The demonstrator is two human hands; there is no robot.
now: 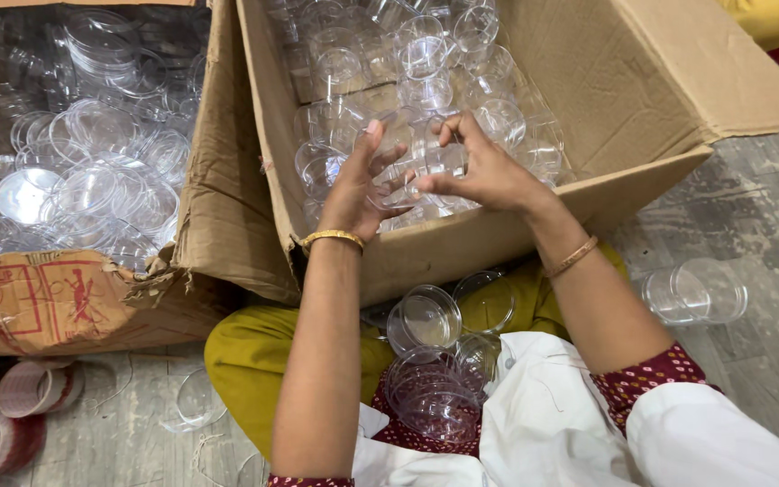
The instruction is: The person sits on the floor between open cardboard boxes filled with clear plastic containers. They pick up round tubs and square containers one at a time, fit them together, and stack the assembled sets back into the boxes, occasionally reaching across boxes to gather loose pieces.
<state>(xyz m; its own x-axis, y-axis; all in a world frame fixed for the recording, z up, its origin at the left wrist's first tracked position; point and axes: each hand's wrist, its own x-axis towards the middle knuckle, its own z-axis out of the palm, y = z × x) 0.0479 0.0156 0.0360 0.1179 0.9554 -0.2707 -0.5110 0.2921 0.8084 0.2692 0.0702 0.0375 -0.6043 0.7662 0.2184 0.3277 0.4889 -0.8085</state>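
Both hands meet over the right cardboard box (588,108), which is full of clear plastic cups. The left hand (358,185) and right hand (484,171) curl their fingers around one clear cup (426,167), held just above the pile. More cups (430,361) rest in the person's lap.

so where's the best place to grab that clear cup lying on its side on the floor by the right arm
Probably by its curved side wall, coming from above. The clear cup lies on its side on the floor, apart from the box, so the wall faces up and the rim sideways.
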